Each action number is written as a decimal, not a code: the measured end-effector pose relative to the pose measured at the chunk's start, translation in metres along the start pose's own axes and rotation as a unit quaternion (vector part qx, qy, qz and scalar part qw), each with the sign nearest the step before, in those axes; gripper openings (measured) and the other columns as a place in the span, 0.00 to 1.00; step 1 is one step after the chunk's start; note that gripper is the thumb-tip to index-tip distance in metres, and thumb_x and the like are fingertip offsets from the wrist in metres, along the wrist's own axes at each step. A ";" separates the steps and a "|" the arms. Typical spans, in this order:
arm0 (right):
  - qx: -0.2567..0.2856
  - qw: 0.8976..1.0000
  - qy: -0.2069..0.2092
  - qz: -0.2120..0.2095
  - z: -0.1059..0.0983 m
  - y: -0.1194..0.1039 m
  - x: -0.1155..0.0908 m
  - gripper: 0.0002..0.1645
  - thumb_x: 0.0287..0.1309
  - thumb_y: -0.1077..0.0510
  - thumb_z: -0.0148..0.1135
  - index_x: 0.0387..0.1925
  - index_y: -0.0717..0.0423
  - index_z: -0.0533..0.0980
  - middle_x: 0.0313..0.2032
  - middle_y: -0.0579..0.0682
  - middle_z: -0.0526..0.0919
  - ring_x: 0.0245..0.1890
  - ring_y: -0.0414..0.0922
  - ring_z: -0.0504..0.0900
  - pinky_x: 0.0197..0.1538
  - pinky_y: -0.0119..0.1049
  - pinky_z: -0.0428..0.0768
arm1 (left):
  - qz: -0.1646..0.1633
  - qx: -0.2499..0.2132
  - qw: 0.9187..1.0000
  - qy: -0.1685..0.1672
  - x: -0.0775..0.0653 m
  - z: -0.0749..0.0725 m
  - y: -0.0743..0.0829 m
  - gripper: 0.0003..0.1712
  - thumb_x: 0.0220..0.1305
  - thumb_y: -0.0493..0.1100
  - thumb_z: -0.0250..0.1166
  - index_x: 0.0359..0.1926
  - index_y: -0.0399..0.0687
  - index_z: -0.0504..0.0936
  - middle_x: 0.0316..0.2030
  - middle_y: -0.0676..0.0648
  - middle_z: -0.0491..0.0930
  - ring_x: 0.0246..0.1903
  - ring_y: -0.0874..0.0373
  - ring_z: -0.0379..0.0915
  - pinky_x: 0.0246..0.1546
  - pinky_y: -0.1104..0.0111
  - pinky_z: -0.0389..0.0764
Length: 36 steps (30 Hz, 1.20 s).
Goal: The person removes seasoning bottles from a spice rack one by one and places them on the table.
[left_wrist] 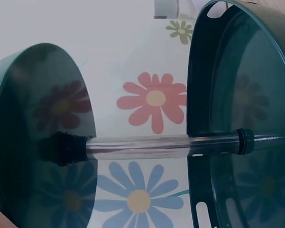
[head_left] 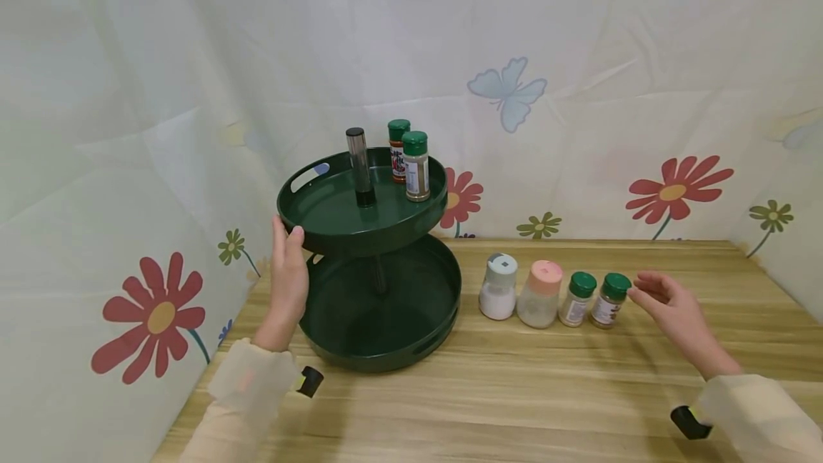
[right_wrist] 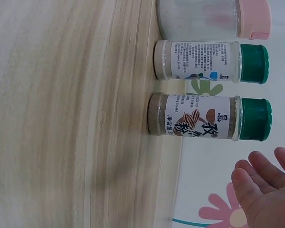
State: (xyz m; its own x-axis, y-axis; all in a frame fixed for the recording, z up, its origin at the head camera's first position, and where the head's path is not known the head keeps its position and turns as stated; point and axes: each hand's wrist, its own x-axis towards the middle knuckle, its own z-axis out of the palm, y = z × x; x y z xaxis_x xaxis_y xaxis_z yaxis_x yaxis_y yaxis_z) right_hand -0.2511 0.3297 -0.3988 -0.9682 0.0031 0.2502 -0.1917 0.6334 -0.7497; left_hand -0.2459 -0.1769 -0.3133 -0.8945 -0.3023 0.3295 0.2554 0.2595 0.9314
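Note:
My left hand [head_left: 288, 279] rests against the left side of the upper tray of a two-tier dark green rack [head_left: 360, 238], fingers straight along its rim. Two green-capped spice jars [head_left: 416, 173] stand on that upper tray, at the right of the metal post [head_left: 360, 166]. My right hand [head_left: 671, 306] hovers beside the rightmost green-capped spice jar [right_wrist: 199, 116], fingers loosely bent and holding nothing. Left of that jar stands another green-capped spice jar [head_left: 577, 299], then a pink-topped shaker [head_left: 540, 295] and a grey-topped shaker [head_left: 498, 288] with white contents.
The lower tray [head_left: 379, 359] sits on the wooden table [head_left: 514, 399], left of the row of jars. Behind the table hangs a white curtain [head_left: 611, 113] printed with flowers and a butterfly. Each wrist carries a small black camera [head_left: 311, 381].

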 end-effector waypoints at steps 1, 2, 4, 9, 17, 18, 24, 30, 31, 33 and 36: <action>0.001 1.000 0.000 0.000 0.000 0.000 0.000 0.31 0.63 0.52 0.48 0.57 0.74 0.59 0.51 0.73 0.67 0.36 0.16 0.60 0.34 0.14 0.66 | 0.001 0.002 1.000 0.004 -0.002 0.000 0.001 0.38 0.68 0.58 0.38 0.69 0.49 0.31 0.70 0.50 0.30 0.66 0.63 0.25 0.66 0.63 0.33; 0.000 1.000 0.000 0.002 0.000 0.000 0.000 0.31 0.63 0.52 0.48 0.57 0.73 0.59 0.51 0.73 0.66 0.36 0.16 0.60 0.33 0.14 0.66 | 0.006 0.002 1.000 0.008 -0.004 0.001 0.002 0.39 0.68 0.58 0.38 0.69 0.49 0.30 0.70 0.49 0.29 0.66 0.63 0.25 0.66 0.62 0.33; -0.003 1.000 -0.001 0.005 0.000 0.001 -0.001 0.31 0.63 0.52 0.48 0.57 0.73 0.58 0.51 0.73 0.67 0.36 0.16 0.60 0.33 0.15 0.66 | 0.018 0.000 1.000 0.016 -0.011 0.003 0.006 0.40 0.68 0.58 0.39 0.69 0.50 0.29 0.70 0.50 0.27 0.66 0.64 0.24 0.66 0.62 0.32; -0.003 1.000 0.000 0.008 0.000 0.001 -0.002 0.31 0.64 0.52 0.48 0.57 0.72 0.58 0.51 0.72 0.67 0.36 0.16 0.60 0.33 0.15 0.67 | 0.049 -0.027 0.998 0.015 -0.034 0.010 0.017 0.39 0.68 0.56 0.41 0.68 0.58 0.27 0.69 0.59 0.25 0.65 0.70 0.22 0.66 0.62 0.34; -0.001 1.000 0.006 -0.003 0.001 0.005 -0.002 0.30 0.64 0.53 0.48 0.57 0.73 0.59 0.51 0.72 0.67 0.36 0.16 0.61 0.33 0.16 0.67 | 0.049 -0.017 0.998 -0.044 -0.064 0.019 0.026 0.38 0.69 0.53 0.41 0.69 0.53 0.29 0.70 0.53 0.27 0.66 0.64 0.23 0.66 0.55 0.34; -0.002 1.000 0.005 -0.002 0.002 0.006 -0.002 0.30 0.64 0.53 0.48 0.57 0.73 0.59 0.51 0.72 0.67 0.36 0.16 0.61 0.33 0.16 0.67 | 0.050 -0.010 0.997 -0.050 -0.065 0.020 0.025 0.38 0.69 0.53 0.42 0.69 0.52 0.29 0.70 0.52 0.27 0.66 0.63 0.24 0.66 0.54 0.35; 0.003 1.000 0.004 0.000 0.002 0.007 -0.002 0.30 0.64 0.52 0.47 0.57 0.74 0.59 0.51 0.72 0.67 0.36 0.16 0.61 0.33 0.16 0.67 | 0.070 0.022 0.996 -0.056 -0.065 0.023 0.019 0.37 0.69 0.52 0.41 0.69 0.51 0.32 0.70 0.50 0.28 0.67 0.57 0.26 0.65 0.49 0.37; 0.005 1.000 0.003 0.006 0.003 0.006 -0.002 0.30 0.64 0.52 0.47 0.56 0.74 0.59 0.51 0.72 0.66 0.36 0.16 0.60 0.33 0.16 0.67 | 0.070 0.019 0.996 -0.051 -0.059 0.023 0.017 0.36 0.69 0.51 0.42 0.69 0.49 0.34 0.70 0.49 0.28 0.67 0.58 0.26 0.66 0.51 0.37; 0.005 1.000 0.002 0.007 0.003 0.006 -0.002 0.31 0.64 0.52 0.47 0.57 0.74 0.59 0.51 0.72 0.67 0.36 0.16 0.60 0.33 0.16 0.67 | 0.067 0.019 0.996 -0.050 -0.058 0.022 0.017 0.36 0.69 0.51 0.42 0.69 0.48 0.34 0.70 0.49 0.28 0.67 0.58 0.25 0.66 0.51 0.37; 0.001 1.000 0.000 0.009 0.004 0.006 -0.002 0.31 0.64 0.51 0.47 0.57 0.74 0.59 0.51 0.72 0.67 0.36 0.16 0.60 0.33 0.16 0.67 | 0.062 0.016 0.997 -0.048 -0.056 0.021 0.017 0.37 0.69 0.50 0.42 0.69 0.47 0.34 0.70 0.49 0.28 0.67 0.58 0.25 0.66 0.52 0.36; -0.003 1.000 -0.002 0.012 0.004 0.007 -0.002 0.31 0.64 0.51 0.47 0.57 0.73 0.58 0.52 0.72 0.66 0.36 0.17 0.59 0.33 0.17 0.67 | 0.052 0.009 0.998 -0.047 -0.051 0.019 0.016 0.37 0.69 0.51 0.42 0.69 0.47 0.33 0.70 0.49 0.27 0.67 0.60 0.24 0.66 0.54 0.36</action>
State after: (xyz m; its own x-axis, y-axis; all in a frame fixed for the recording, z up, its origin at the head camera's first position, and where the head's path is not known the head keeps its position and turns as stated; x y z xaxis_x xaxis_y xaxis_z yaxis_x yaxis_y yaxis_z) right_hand -0.2513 0.3306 -0.4067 -0.9731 0.0159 0.2297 -0.1670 0.6381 -0.7516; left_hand -0.2030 -0.1395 -0.3181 -0.8941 -0.1859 0.4075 0.3428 0.3017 0.8897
